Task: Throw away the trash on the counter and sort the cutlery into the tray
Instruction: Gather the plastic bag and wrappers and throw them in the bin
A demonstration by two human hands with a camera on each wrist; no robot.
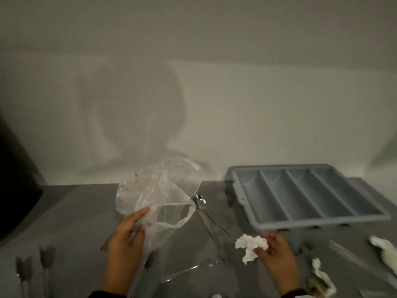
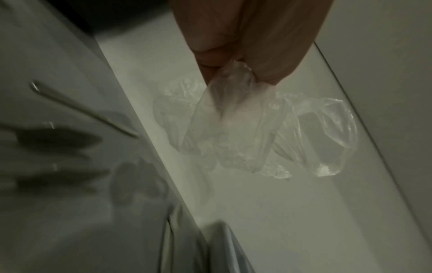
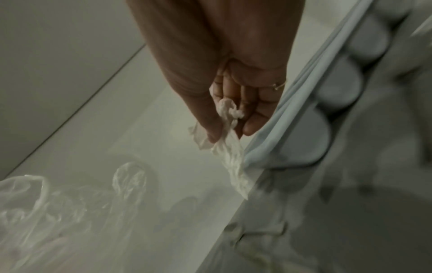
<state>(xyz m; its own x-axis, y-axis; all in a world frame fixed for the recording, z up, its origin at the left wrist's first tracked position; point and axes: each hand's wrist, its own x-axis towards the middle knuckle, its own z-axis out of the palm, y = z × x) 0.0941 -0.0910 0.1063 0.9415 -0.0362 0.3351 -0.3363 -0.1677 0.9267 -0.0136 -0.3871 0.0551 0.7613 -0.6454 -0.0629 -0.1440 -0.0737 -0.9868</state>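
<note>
My left hand (image 1: 137,220) pinches a clear plastic bag (image 1: 163,190) and holds it up above the grey counter (image 1: 71,211); the left wrist view shows the bag (image 2: 252,133) bunched between thumb and fingers (image 2: 268,73). My right hand (image 1: 268,244) pinches a crumpled white tissue (image 1: 250,246) just in front of the grey cutlery tray (image 1: 240,190), and the tissue (image 3: 226,140) hangs from the fingers (image 3: 251,127) beside the tray's rim (image 3: 304,83). The tray's compartments look empty. A spoon (image 1: 200,201) and forks (image 1: 217,252) lie on the counter between my hands.
More crumpled tissues (image 1: 320,278) and a white wad (image 1: 384,250) lie at the right with long utensils (image 1: 352,257). Dark-headed utensils (image 1: 46,257) lie at the front left. A dark object (image 1: 15,179) stands at the far left. The wall runs behind the counter.
</note>
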